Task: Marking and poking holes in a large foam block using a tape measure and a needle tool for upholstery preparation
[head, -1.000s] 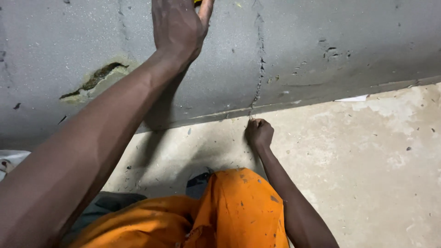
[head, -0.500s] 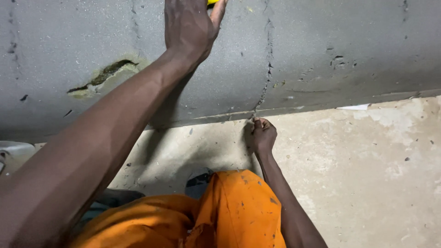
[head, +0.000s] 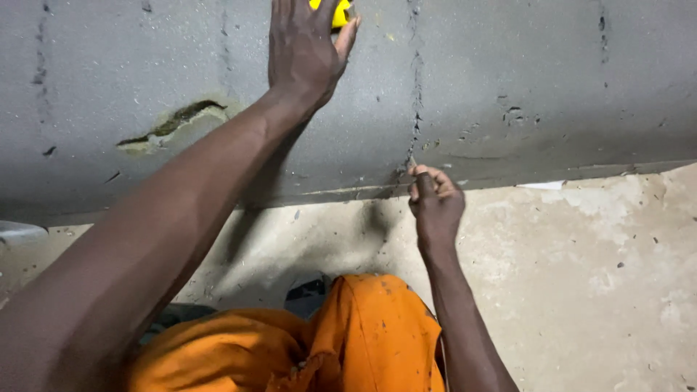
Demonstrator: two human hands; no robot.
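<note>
fingers (head: 428,185) of the right hand (head: 435,207) are curled shut, pinching a small thin thing at the foot of the grey wall (head: 552,87); it is too small to name. it sits where a vertical crack (head: 415,94) meets the concrete floor (head: 581,276). the left hand (head: 305,51) lies spread flat high on the wall, its fingers pressing a yellow tool (head: 334,13), mostly cut off by the frame's top, so the grip cannot be told fully. orange trousers (head: 348,341) show below. judging by this, a line along the crack is being set out; the next move calls for keeping both ends steady and aligned.
</note>
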